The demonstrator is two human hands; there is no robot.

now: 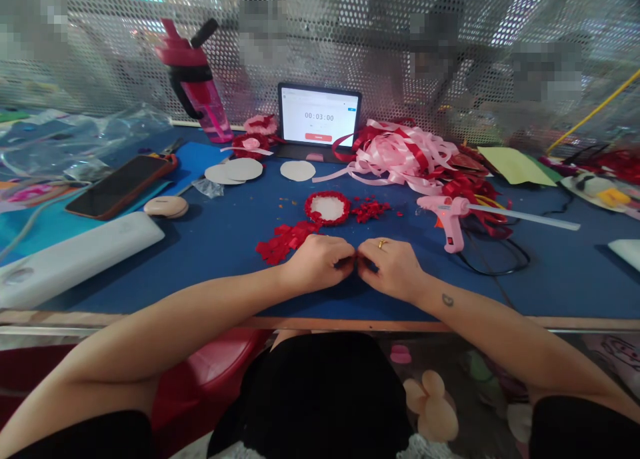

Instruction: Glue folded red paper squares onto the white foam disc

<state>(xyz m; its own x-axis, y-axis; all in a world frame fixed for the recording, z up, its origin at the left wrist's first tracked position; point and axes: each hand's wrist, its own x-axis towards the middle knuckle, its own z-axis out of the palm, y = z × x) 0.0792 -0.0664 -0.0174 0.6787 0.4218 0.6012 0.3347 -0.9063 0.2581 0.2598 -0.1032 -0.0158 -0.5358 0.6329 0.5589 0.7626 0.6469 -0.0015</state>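
My left hand (323, 262) and my right hand (387, 266) meet fingertip to fingertip over the blue table, near its front edge. Both have curled, pinched fingers; anything between them is too small or hidden to make out. A gold ring is on my right hand. Just beyond them lies a white disc with a red ruffled rim (327, 208). Loose red ribbon pieces (287, 241) spread beside my left hand, and a smaller red pile (370, 210) sits right of the disc. To the right rests a pink glue gun (449, 220) with a clear glue stick.
White discs (297, 170), a tablet showing a timer (320, 118) and pink and red ribbons (405, 154) stand at the back. On the left are a pink bottle (200, 89), a phone (117, 186) and a long white object (80, 256). A black cable (500, 270) curls right.
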